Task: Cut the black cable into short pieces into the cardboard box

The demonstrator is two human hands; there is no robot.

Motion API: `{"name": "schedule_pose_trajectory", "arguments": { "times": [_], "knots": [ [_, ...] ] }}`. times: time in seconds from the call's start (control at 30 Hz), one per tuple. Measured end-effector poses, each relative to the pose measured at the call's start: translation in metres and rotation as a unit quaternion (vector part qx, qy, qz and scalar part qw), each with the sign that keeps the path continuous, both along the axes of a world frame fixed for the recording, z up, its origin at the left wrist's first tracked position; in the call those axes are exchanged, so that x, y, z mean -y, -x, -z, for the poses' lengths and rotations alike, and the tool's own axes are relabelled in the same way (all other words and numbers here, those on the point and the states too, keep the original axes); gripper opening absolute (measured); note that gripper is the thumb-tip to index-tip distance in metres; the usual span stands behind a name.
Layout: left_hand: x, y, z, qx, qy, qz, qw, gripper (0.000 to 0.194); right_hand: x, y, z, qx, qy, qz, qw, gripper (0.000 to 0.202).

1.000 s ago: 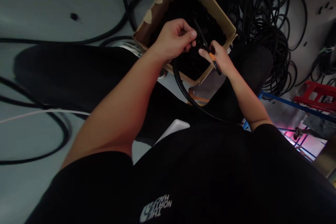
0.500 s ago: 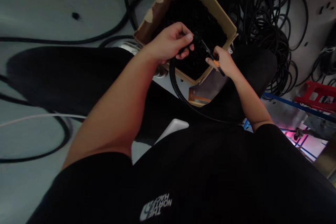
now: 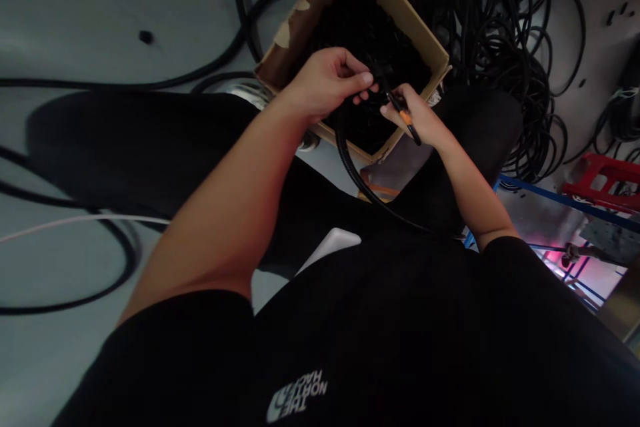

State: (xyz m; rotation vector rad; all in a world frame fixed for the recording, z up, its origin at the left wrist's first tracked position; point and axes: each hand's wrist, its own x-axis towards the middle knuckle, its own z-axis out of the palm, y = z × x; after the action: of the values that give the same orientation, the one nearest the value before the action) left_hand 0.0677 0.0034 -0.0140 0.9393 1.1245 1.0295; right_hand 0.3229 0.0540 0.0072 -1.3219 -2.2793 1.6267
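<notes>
My left hand (image 3: pixel 333 83) is closed around the upper end of a black corrugated hose (image 3: pixel 350 163), which curves down across my lap. My right hand (image 3: pixel 413 113) grips a plier-like hand tool (image 3: pixel 407 123) with black and orange handles. The tool's dark head reaches toward the fingertips of my left hand; whether it touches the hose is too dark to tell. Both hands are above an open cardboard box (image 3: pixel 405 10) holding a mass of small black pieces.
Tangled black cables or hoses (image 3: pixel 520 73) lie on the floor at right. More black hose (image 3: pixel 165 80) runs across the floor at left. Farther right are a red plastic stool (image 3: pixel 597 177) and a blue frame (image 3: pixel 565 197). Small black pieces (image 3: pixel 145 37) are scattered about.
Both hands have come closer together: my left hand shifted slightly right with the hose, my right hand slightly left with the tool. The tool's head is now nearer my left fingertips.
</notes>
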Motion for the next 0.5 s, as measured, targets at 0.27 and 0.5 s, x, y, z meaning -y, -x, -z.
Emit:
{"name": "schedule_pose_trajectory", "arguments": {
  "times": [0.27, 0.5],
  "knots": [
    [-0.006, -0.006, -0.003, -0.083, 0.023, -0.023, 0.996, 0.026, -0.001, 0.013, 0.0, 0.066, -0.029, 0.032, 0.997, 0.059],
    [-0.009, -0.003, -0.004, -0.105, 0.049, -0.021, 0.993, 0.026, -0.001, 0.022, -0.012, 0.117, -0.04, 0.039, 0.992, 0.041]
  ]
}}
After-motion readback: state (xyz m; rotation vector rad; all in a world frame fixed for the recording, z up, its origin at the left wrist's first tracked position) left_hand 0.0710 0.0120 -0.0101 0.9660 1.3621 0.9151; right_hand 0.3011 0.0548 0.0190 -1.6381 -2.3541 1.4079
